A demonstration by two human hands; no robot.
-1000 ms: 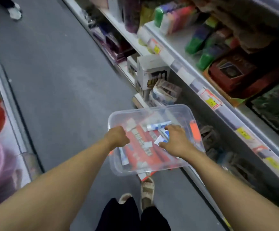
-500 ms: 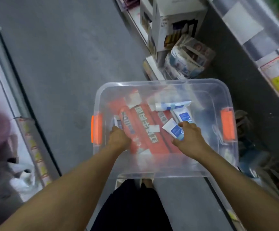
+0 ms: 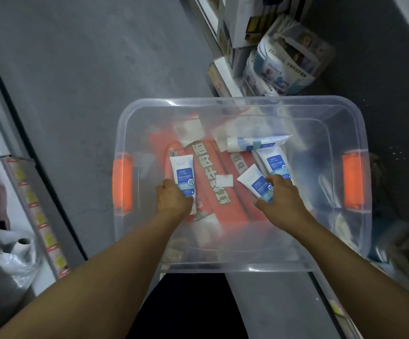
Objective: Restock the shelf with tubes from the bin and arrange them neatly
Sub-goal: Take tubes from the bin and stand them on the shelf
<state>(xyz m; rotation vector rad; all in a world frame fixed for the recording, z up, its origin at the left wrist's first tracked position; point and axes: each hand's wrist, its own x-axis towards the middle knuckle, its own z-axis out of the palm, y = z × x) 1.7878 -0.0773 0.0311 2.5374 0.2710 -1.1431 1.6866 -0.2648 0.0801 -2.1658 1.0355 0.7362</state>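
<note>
Both hands are in the clear bin (image 3: 242,104): left hand (image 3: 173,200) grips a tube (image 3: 182,173) at 9 o'clock, right hand (image 3: 280,195) pinches another tube (image 3: 256,183) at centre; lift each squarely, labels up

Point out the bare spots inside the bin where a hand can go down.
Bare floor lies at the bin's right end, between the rightmost white tube and the right orange latch. The middle is crowded: red packets, tubes, both hands.
</note>
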